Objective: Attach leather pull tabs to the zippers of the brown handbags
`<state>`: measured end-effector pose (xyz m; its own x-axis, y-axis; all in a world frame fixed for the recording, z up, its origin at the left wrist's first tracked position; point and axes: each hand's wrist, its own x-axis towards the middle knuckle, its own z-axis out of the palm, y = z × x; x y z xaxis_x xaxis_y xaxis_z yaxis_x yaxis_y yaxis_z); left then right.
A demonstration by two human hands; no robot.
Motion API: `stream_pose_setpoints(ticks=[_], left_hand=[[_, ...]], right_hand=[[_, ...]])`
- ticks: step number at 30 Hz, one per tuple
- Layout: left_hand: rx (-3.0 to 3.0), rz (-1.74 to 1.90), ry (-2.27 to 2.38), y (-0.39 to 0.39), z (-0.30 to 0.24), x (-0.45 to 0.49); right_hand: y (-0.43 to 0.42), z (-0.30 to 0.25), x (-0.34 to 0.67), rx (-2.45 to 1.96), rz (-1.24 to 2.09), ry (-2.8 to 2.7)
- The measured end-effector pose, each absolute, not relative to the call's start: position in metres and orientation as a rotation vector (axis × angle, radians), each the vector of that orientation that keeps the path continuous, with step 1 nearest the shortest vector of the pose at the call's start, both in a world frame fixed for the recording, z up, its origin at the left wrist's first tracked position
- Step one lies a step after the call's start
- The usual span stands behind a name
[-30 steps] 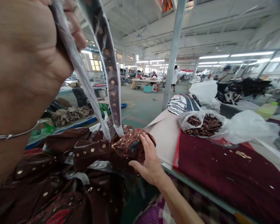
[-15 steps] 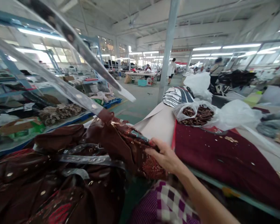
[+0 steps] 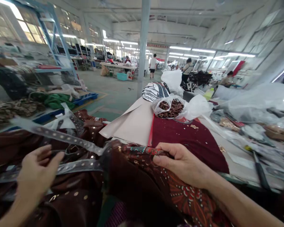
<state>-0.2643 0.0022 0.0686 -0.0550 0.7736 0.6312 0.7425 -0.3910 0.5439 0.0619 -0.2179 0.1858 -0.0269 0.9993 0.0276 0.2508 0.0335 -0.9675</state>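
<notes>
A dark brown patterned garment [image 3: 142, 176] with sequins lies bunched in front of me over a heap of similar brown studded cloth [image 3: 80, 201]. My right hand [image 3: 182, 164] is closed on the garment's top edge. My left hand [image 3: 38, 173] hangs low at the left, its fingers loosely curled beside clear plastic strips [image 3: 61, 136] dotted with studs that run across the heap. I cannot see whether those fingers grip a strip.
A table [image 3: 132, 124] ahead carries dark red fabric [image 3: 191, 142], a plastic bag of brown pieces [image 3: 171, 107], folded striped cloth [image 3: 153, 91] and clear plastic at the right. Shelving [image 3: 52, 44] stands left, a steel post [image 3: 143, 47] ahead. People work far off.
My left hand came down from high up near the camera to the heap, and the plastic strips dropped with it. My right hand pulled the garment closer and higher. The view turned right.
</notes>
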Motion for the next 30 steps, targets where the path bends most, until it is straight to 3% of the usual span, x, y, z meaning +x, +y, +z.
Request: stream_pose_setpoints(ticks=[1, 3, 6, 13, 22, 30], left_hand=[[2.296, 1.445, 1.552, -0.024, 0.056, -0.251], [2.778, 1.317, 0.732, -0.075, 0.041, -0.220], [2.922, 1.291, 0.070, -0.124, 0.041, -0.174], [2.744, 1.426, -0.224, -0.121, 0.063, -0.138], [2.796, 1.127, -0.341, -0.123, 0.077, -0.127], [2.668, 1.169, -0.360, -0.129, 0.061, -0.137]], right_hand=[[-0.221, 0.179, 0.063, -1.358, 1.106, -1.402], [-0.229, 0.171, 0.061, -1.352, 1.184, -1.338], [-0.244, 0.169, 0.055, -1.347, 1.264, -1.307], [-0.274, 0.154, 0.059, -1.285, 1.487, -1.235], [-0.269, 0.101, 0.060, -1.148, 1.499, -0.651], [-0.256, 0.090, 0.055, -1.411, 1.669, -1.019]])
